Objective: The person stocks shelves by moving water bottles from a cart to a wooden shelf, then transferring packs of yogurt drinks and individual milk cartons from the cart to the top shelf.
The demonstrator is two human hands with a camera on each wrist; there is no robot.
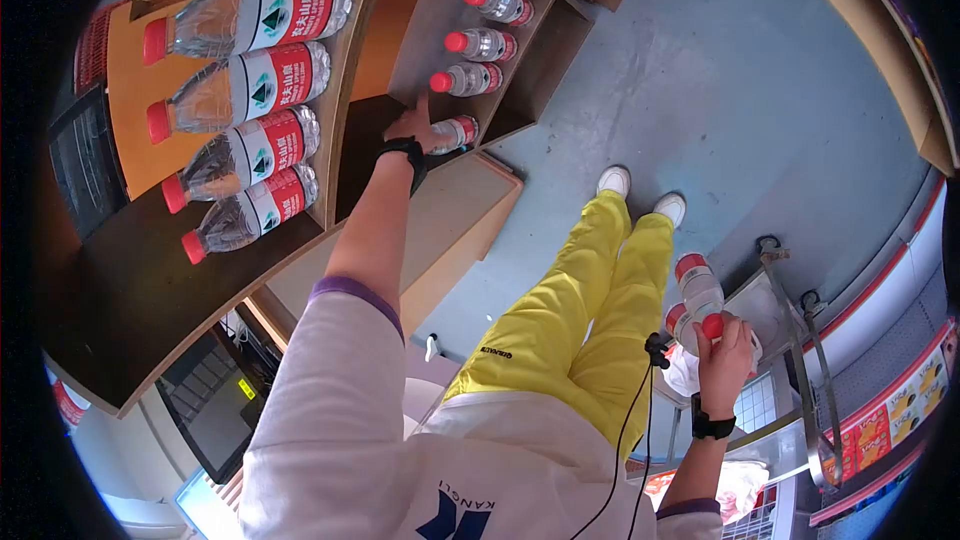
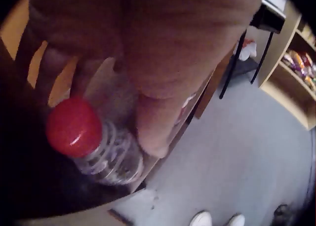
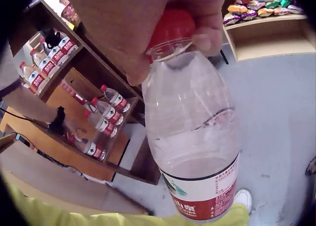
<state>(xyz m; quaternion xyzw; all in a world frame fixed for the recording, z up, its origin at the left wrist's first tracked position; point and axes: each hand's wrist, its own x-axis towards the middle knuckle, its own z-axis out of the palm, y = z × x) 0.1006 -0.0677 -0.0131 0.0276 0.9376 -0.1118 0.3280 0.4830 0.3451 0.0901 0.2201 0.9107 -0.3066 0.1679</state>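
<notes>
My left hand [image 1: 415, 127] reaches into the shelf compartment at a small water bottle [image 1: 457, 135]. In the left wrist view, that bottle's red cap [image 2: 75, 127] is uncovered below the palm. The straight thumb [image 2: 152, 129] lies along one side, and spread fingers reach past the other. Three matching water bottles [image 1: 480, 44] stand in a row beside it. My right hand [image 1: 727, 365] grips a clear water bottle [image 3: 192, 117] by its red cap, fingertips and thumb around the neck; its red-and-white label is near the base. In the head view, another red-labelled item [image 1: 678, 319] shows beside it, partly hidden.
Several larger water bottles [image 1: 290, 10] line the upper shelf [image 1: 345, 90] at left. A metal-framed cart [image 1: 800, 340] stands by my right hand. Snack packets [image 3: 264, 6] fill a wooden shelf across the grey floor [image 1: 680, 100]. A monitor [image 1: 215, 395] sits at lower left.
</notes>
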